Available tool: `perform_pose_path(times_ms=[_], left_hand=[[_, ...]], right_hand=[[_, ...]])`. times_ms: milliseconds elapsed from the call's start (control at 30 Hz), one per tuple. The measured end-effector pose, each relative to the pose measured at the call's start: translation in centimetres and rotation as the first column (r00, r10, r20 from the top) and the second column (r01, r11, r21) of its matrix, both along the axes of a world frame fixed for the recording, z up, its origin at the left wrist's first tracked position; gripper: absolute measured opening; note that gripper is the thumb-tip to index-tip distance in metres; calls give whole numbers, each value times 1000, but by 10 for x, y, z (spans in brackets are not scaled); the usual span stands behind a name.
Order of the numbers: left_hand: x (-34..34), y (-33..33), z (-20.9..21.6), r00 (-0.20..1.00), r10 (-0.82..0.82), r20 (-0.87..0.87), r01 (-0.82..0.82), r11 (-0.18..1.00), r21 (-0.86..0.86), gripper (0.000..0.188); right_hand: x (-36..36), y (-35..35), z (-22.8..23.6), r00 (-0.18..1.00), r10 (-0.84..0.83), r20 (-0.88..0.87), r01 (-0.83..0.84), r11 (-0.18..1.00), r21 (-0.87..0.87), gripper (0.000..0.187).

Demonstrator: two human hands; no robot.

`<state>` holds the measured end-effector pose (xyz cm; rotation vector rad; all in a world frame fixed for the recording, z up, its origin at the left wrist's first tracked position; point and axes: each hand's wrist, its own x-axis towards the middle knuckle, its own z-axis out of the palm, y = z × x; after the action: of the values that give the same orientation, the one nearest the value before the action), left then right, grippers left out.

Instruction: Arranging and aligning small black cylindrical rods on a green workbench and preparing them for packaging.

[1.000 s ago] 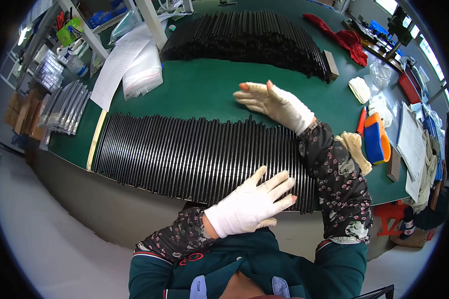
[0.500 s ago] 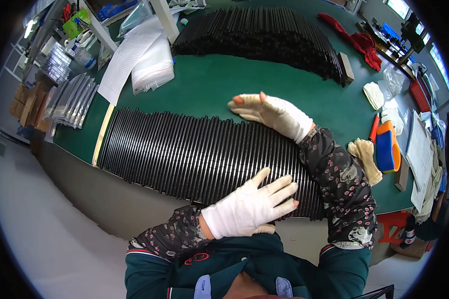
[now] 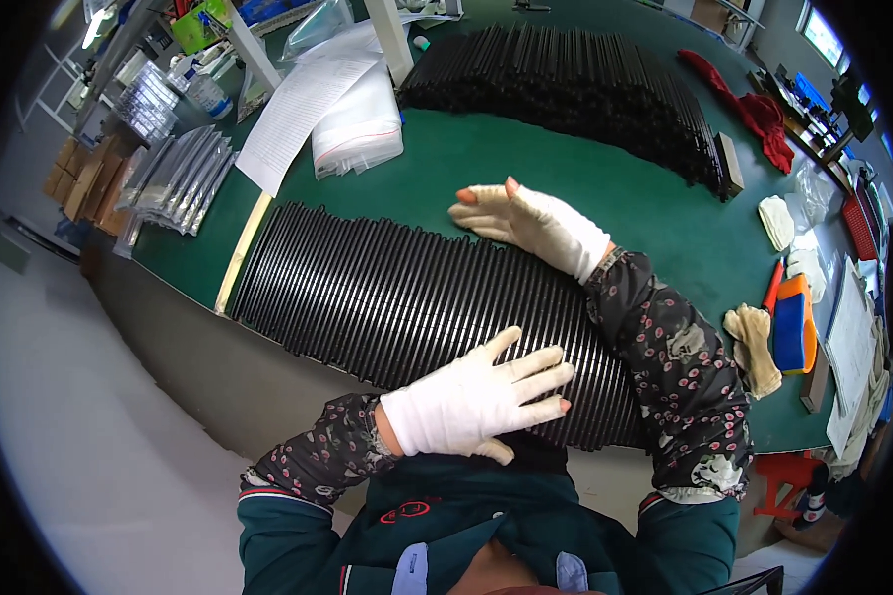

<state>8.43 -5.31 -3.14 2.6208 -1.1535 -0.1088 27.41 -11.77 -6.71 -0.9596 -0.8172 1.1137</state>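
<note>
A long row of black rods (image 3: 367, 288) lies side by side across the near part of the green table. My left hand (image 3: 471, 397), in a white glove with bare fingertips, rests flat over the near ends of the rods, its fingers spread. At the far ends, my right hand (image 3: 541, 223) is on edge in a matching glove, fingers stretched out and thumb raised. Neither hand grips anything. My right forearm in its flowered sleeve lies along the row's right end and hides part of it. A pale wooden strip (image 3: 241, 256) borders the left end.
A large pile of black rods (image 3: 566, 94) lies at the back, with a wooden block (image 3: 729, 164) at its right. Plastic bags (image 3: 357, 129) and a paper sheet (image 3: 298, 124) lie back left. Rightward are spare gloves (image 3: 752, 347), an orange-blue tool (image 3: 794, 327) and a red cloth (image 3: 759, 114).
The view has shifted, so the table's things appear farther right. Against the table, both hands have moved slightly left, still spread over the rods. The row's right end also sits slightly farther left.
</note>
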Motion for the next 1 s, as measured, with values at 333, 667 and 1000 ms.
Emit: perform_pose_path(times_ms=[333,667,1000], left_hand=[[1,7,-8,1000,23,1,-23,999,-29,62],[4,6,-6,1000,3,5,-3,999,-44,53],[1,10,-5,999,7,-38,-9,999,-53,54]], right_hand=[[-21,1,17,942,-62,330,88,994,-64,73],[20,-44,4,-258,102,961,460,887,30,57],[-7,-16,15,-171,28,985,202,979,7,57]])
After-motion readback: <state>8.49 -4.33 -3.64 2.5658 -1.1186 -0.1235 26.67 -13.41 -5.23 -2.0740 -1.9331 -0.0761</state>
